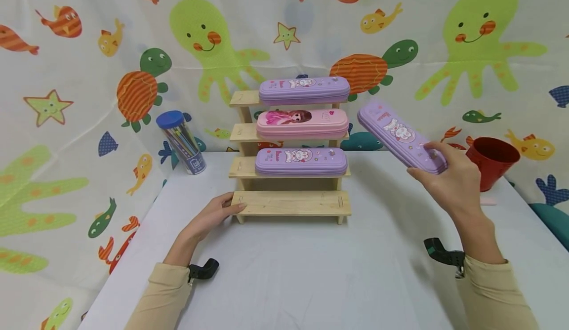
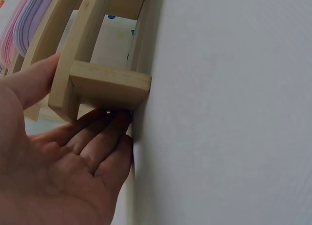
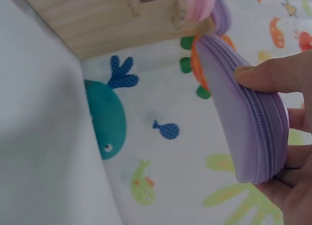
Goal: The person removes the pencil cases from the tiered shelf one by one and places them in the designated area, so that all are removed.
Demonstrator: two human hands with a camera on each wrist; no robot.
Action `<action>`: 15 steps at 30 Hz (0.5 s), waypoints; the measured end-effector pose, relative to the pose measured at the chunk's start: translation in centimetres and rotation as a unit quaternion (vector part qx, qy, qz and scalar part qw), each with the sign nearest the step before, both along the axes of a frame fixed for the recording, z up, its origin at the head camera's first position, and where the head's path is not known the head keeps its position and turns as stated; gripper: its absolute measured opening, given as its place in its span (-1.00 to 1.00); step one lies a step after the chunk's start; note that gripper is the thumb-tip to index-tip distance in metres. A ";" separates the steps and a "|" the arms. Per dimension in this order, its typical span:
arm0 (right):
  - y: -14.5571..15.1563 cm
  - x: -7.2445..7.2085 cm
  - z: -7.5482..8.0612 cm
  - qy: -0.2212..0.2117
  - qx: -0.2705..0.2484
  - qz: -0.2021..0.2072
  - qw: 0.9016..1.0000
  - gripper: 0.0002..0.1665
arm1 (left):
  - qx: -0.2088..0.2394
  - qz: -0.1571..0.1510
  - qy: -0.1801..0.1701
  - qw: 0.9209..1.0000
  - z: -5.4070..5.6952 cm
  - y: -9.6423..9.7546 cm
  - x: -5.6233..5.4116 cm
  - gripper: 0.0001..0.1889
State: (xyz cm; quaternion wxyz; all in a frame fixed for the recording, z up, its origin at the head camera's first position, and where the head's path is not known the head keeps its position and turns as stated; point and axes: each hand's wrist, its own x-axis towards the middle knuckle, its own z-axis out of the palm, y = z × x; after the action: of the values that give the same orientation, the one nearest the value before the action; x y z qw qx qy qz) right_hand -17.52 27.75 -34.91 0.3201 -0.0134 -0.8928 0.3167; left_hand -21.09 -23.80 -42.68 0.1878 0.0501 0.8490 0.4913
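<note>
Visibly, purple zipped case (image 1: pixel 395 132) gripped in the right hand (image 1: pixel 458 184), red cup (image 1: pixel 494 167) just right of it, clear tube (image 1: pixel 183 143) of slim sticks beyond the left hand (image 1: pixel 214 216), gripping a stepped wooden rack (image 1: pixel 291 202).

No word or number can be read with certainty in any view. Pink lettering is borne by the held purple case (image 1: pixel 402 137) at right of the head frame, above left of its printed animal figure; too small to be made out. Similar lettering is noted on the upper purple case (image 1: pixel 304 92) and lower purple case (image 1: pixel 301 163), near frame centre. On the clear tub (image 1: pixel 180 142), left of centre, white characters are carried by a blue label (image 1: pixel 195 163); not legible.
</note>
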 end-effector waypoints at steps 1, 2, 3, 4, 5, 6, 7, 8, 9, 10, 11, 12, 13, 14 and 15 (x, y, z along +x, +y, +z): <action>0.0 -0.2 -0.3 -0.007 -0.002 -0.001 1.000 -0.30 | 0.002 0.000 0.000 1.000 0.0 0.0 0.0 -0.24; 0.0 -0.4 -0.7 -0.014 -0.001 -0.002 1.000 -0.30 | 0.002 0.000 0.000 1.000 0.0 0.0 0.0 -0.24; -0.1 -0.6 -1.0 -0.023 0.003 -0.002 1.000 -0.29 | 0.002 -0.001 0.000 1.000 0.0 0.0 0.0 -0.24; -0.1 -0.8 -1.4 -0.032 0.006 -0.001 0.999 -0.29 | 0.002 0.000 0.000 1.000 0.0 0.0 0.0 -0.24; -0.2 -1.0 -1.7 -0.039 0.011 0.001 0.999 -0.28 | 0.002 0.000 0.000 1.000 0.0 0.0 0.0 -0.24; -0.3 -1.2 -2.0 -0.048 0.016 0.005 0.999 -0.28 | 0.003 0.000 -0.001 1.000 0.0 -0.1 -0.1 -0.24; -0.4 -1.3 -2.3 -0.057 0.020 0.008 0.998 -0.28 | 0.003 -0.001 -0.001 1.000 0.0 -0.1 -0.1 -0.24; -0.5 -1.5 -2.7 -0.066 0.028 0.011 0.997 -0.29 | 0.003 -0.001 -0.001 1.000 -0.1 -0.1 -0.1 -0.24; -0.6 -1.7 -3.0 -0.071 0.033 0.014 0.997 -0.29 | 0.003 -0.001 0.000 1.000 -0.1 -0.1 -0.1 -0.25; -0.7 -1.8 -3.3 -0.076 0.038 0.018 0.996 -0.30 | 0.005 -0.002 0.001 1.000 -0.1 -0.1 -0.1 -0.25; -0.8 -2.0 -3.6 -0.081 0.043 0.021 0.996 -0.31 | 0.005 -0.002 0.002 1.000 -0.1 -0.1 -0.1 -0.25; -0.9 -2.1 -3.8 -0.086 0.047 0.026 0.995 -0.32 | 0.006 -0.004 0.003 1.000 -0.1 -0.1 -0.1 -0.26; -1.0 -2.3 -4.1 -0.092 0.050 0.029 0.994 -0.33 | 0.006 -0.005 0.003 1.000 -0.1 -0.2 -0.1 -0.26; -1.1 -2.4 -4.4 -0.098 0.053 0.032 0.993 -0.34 | 0.005 -0.005 0.004 1.000 -0.1 -0.1 -0.1 -0.26; -1.2 -2.5 -4.6 -0.107 0.055 0.035 0.992 -0.34 | 0.005 -0.005 0.004 1.000 -0.1 -0.1 0.0 -0.26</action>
State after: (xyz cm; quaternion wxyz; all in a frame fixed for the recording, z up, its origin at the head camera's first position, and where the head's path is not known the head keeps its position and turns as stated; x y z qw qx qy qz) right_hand -20.02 26.56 -39.51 0.2112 0.0018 -0.9380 0.2750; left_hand -21.13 -23.93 -42.76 0.1868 0.0574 0.8471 0.4941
